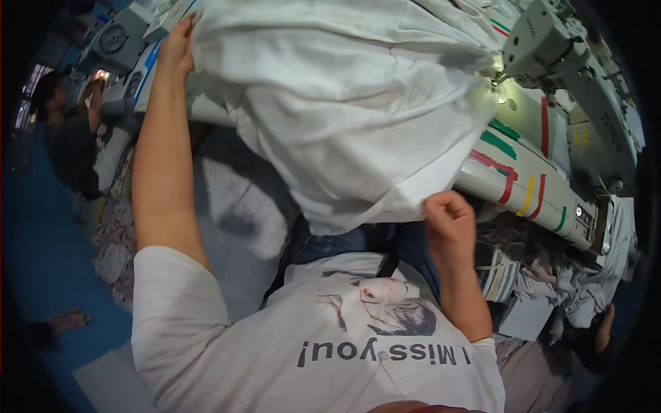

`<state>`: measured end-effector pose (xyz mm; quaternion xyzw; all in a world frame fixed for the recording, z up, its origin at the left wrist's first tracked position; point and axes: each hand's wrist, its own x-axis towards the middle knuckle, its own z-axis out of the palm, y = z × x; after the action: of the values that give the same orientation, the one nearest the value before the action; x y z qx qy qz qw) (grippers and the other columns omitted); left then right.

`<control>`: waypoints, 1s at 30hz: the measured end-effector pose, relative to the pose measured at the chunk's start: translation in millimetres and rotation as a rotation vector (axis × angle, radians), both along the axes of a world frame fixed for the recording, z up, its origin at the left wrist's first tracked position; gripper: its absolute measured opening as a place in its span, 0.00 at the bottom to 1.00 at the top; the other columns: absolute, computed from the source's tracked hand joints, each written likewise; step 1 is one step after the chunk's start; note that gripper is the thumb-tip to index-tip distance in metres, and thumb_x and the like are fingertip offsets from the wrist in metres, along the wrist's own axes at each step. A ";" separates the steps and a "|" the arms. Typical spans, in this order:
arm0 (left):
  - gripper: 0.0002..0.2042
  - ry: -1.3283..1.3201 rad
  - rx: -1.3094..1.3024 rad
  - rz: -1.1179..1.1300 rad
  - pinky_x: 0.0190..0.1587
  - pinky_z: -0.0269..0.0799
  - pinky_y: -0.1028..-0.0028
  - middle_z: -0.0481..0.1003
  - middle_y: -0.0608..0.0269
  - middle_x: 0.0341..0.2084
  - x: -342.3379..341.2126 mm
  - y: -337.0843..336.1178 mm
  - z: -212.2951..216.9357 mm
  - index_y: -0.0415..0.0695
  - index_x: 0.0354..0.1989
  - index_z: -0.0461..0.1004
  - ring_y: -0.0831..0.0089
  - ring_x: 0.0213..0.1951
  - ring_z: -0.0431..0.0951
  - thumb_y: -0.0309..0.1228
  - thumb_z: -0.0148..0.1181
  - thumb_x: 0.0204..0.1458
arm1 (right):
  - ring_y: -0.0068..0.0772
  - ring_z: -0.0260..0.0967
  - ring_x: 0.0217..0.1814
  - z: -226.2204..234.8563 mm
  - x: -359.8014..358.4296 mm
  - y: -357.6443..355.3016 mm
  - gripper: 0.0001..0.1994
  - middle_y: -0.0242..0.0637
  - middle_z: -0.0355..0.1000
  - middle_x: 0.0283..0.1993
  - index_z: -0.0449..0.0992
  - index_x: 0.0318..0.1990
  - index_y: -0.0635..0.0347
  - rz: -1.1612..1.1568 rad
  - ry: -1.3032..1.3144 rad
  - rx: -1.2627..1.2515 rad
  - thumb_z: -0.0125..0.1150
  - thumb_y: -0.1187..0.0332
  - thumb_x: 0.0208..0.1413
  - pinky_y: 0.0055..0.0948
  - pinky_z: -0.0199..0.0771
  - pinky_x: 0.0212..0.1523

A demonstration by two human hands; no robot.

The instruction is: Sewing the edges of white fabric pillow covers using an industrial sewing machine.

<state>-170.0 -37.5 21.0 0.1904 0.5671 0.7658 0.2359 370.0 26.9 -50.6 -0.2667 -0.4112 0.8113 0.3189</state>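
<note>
A large piece of white fabric [344, 103] spreads over the front of the sewing table and hangs down toward my lap in loose folds. At the far left, my left hand [180, 47] grips its edge with the arm stretched out. Nearer to me, my right hand [451, 215] pinches the lower right corner of the cloth between thumb and curled fingers. The fabric's right side reaches the lit needle area of a white sewing machine [544, 48]; whether it lies beneath the presser foot I cannot tell.
Coloured tape strips mark the table edge [516, 179]. Folded and heaped cloth [544, 286] lies below at the right, more piled cloth [113, 241] at the left. Another person [69, 131] sits at the far left near another machine [113, 38]. At the lower right, part of someone's arm [604, 329] shows.
</note>
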 end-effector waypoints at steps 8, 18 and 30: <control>0.05 0.783 -0.226 0.062 0.36 0.70 0.80 0.76 0.64 0.27 197.5 -96.0 -3.5 0.39 0.33 0.74 0.82 0.32 0.75 0.25 0.53 0.58 | 0.22 0.70 0.27 86.8 -44.8 16.0 0.11 0.37 0.73 0.33 0.72 0.45 0.67 0.256 0.066 0.038 0.60 0.77 0.53 0.18 0.72 0.27; 0.15 0.344 -0.367 -0.020 0.49 0.69 0.71 0.75 0.55 0.38 318.1 -111.5 -92.2 0.33 0.46 0.71 0.69 0.43 0.74 0.20 0.57 0.48 | 0.21 0.71 0.35 104.8 -89.3 7.3 0.11 0.33 0.75 0.35 0.75 0.44 0.66 0.177 0.056 0.445 0.62 0.76 0.53 0.20 0.70 0.41; 0.12 1.146 -0.114 0.011 0.49 0.67 0.79 0.76 0.57 0.42 262.1 -143.2 107.9 0.31 0.46 0.73 0.75 0.43 0.75 0.20 0.49 0.55 | 0.28 0.66 0.52 93.5 -6.0 -58.5 0.25 0.37 0.65 0.51 0.66 0.53 0.62 -0.153 0.092 0.175 0.61 0.84 0.46 0.25 0.69 0.52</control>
<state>92.1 -180.7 129.0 0.5588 0.6457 0.5099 -0.1032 364.0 -31.5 42.9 -0.2310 -0.4437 0.7568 0.4206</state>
